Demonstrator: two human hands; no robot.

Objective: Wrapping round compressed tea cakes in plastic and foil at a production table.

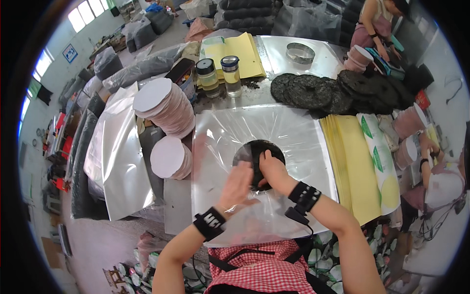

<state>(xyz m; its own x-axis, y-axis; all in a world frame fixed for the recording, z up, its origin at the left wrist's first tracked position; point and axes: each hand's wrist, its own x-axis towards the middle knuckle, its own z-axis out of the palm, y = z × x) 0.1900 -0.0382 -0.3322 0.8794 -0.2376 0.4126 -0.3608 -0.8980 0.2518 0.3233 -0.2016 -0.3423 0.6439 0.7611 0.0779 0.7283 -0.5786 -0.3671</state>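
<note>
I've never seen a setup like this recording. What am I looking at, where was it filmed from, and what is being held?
There is no machine: these are a person's bare hands, with black wristbands. The single picture comes from a wide fisheye camera on their head, looking down, so straight edges bend. The right hand has its fingers on a dark round slab; the blurred left hand overlaps its left side. Whether either grips it, I can't tell. Clear film spreads around it. Nearby are dark discs, yellow sheets and two lidded bottles.
</note>
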